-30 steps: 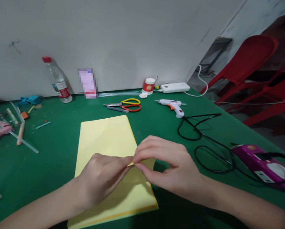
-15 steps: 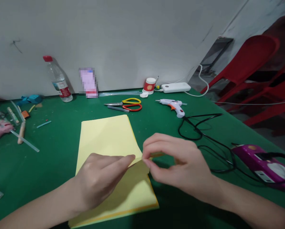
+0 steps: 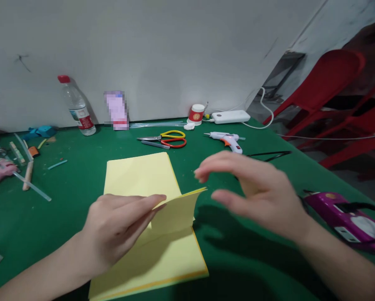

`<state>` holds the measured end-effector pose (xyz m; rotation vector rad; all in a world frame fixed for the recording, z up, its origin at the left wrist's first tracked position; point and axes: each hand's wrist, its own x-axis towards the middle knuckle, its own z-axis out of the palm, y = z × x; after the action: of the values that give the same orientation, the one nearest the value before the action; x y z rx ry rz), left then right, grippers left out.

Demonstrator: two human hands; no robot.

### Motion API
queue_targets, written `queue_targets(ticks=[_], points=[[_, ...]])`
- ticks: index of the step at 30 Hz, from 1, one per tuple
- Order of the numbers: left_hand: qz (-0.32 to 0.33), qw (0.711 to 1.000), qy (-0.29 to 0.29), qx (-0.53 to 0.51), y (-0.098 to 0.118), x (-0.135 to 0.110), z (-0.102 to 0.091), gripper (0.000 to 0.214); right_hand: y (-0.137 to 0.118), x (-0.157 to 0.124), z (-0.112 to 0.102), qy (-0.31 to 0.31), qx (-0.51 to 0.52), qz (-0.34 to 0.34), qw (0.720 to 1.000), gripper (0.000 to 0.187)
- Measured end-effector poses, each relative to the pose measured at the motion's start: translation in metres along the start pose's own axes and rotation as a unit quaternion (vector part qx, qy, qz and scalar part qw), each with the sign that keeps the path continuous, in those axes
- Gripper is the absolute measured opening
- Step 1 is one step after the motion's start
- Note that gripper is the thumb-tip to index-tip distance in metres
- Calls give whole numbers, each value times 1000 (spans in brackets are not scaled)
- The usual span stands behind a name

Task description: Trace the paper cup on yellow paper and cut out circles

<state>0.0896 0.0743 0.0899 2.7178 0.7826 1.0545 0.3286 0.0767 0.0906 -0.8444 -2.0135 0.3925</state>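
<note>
A stack of yellow paper (image 3: 140, 171) lies on the green table in front of me. My left hand (image 3: 124, 225) pinches a folded strip of yellow paper (image 3: 177, 211) along its upper edge. This strip stands upright across the middle of the stack, its right end free. To the right of that end, my right hand (image 3: 253, 188) hovers with thumb and fingers apart, holding nothing. It does not touch the paper.
Scissors (image 3: 171, 140), a white glue gun (image 3: 226, 140) and a red paper cup (image 3: 196, 113) are behind the stack. A water bottle (image 3: 77, 108) leans by the wall. At right lies a purple power strip (image 3: 340, 219) with black cable. A pink glue gun (image 3: 2, 169) is left.
My right hand has let go of the folded paper and moved right and up, its fingers spreading. My left hand has shifted slightly left along the paper, still pinching it.
</note>
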Motion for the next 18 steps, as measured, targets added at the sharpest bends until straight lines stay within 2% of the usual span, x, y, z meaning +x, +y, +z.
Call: queue_targets(ticks=[2, 7, 13, 16, 18], points=[[-7, 1000, -11, -23, -1, 2, 6, 18, -8, -3, 9, -39, 10, -17, 999, 12], [-44, 994, -51, -82, -4, 3, 18, 25, -12, -7, 27, -36, 9, -13, 999, 13], [-17, 987, -115, -108, -8, 2, 20, 22, -4, -12, 33, -74, 20, -48, 996, 17], [-57, 979, -146, -129, -12, 4, 14, 21, -2, -11, 28, -106, 44, -15, 993, 19], [-103, 973, -146, -145, -17, 7, 7, 17, 1, -7, 19, -115, 42, 36, 992, 18]])
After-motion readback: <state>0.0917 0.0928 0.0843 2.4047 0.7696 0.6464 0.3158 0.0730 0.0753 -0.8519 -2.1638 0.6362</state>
